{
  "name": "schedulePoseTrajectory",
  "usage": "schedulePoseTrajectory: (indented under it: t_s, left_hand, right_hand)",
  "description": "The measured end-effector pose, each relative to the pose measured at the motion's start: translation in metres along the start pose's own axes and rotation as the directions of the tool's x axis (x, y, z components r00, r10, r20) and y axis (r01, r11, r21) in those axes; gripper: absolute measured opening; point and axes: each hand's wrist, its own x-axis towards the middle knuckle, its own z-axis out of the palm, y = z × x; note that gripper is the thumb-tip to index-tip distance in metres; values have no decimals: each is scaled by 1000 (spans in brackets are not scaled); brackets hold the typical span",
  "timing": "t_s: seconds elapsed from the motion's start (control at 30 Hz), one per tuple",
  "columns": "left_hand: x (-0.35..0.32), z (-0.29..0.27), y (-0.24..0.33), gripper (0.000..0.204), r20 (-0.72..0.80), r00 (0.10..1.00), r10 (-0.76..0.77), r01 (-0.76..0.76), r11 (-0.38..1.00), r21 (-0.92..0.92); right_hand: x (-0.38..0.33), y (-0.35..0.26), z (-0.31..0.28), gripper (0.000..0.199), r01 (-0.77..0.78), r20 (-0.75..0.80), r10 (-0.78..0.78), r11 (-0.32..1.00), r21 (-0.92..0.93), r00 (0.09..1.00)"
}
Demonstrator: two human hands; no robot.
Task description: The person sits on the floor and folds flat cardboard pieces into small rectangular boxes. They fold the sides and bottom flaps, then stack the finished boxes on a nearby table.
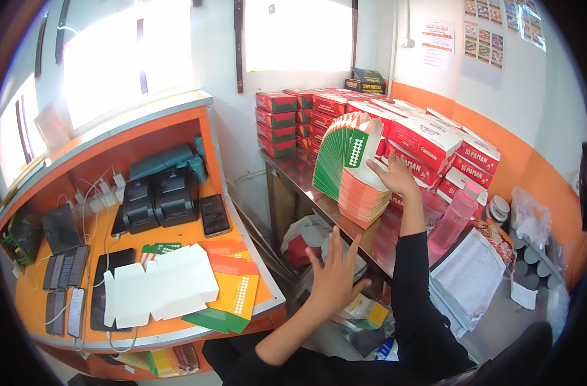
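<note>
A tall stack of flat folded cartons (365, 193) stands on the edge of the metal table, its upper part fanned out to the left in green, white and red. My right hand (401, 175) is at the right side of this stack, fingers stretched and thumb apart; whether it touches the cartons is hard to tell. Lower and nearer, my left hand (335, 273) hangs in the air in front of the table, fingers spread, holding nothing. Behind the stack, red and white boxes (419, 138) are piled up.
On the metal table (387, 241), a pink bottle (457, 215) and a paper pile (470, 276) lie right of my right arm. At left, an orange desk (207, 190) holds flat cartons (162, 286), phones (215, 215) and black printer-like devices (158, 199). Bags (309, 235) sit between.
</note>
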Motion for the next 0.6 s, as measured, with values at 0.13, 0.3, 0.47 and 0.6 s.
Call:
schedulePoseTrajectory:
  t_s: [0.13, 0.3, 0.47, 0.6]
  left_hand:
    - [-55, -62, -12, 86, -51, 999, -13, 14, 1000, 18]
    - [-95, -109, -30, 77, -199, 967, -160, 167, 986, 21]
    - [-120, -121, -42, 70, -301, 916, -265, 255, 964, -71]
    - [-132, -121, -50, 68, -337, 875, -347, 334, 938, -97]
  right_hand:
    - [-20, -17, 6, 113, -8, -9, 7, 998, -55, 1000]
    - [-34, -33, 16, 93, 58, -30, -61, 994, -95, 998]
    - [-22, -40, 36, 95, 101, -1, -101, 994, 42, 995]
    - [-26, -53, 40, 96, 127, -112, -125, 992, 11, 986]
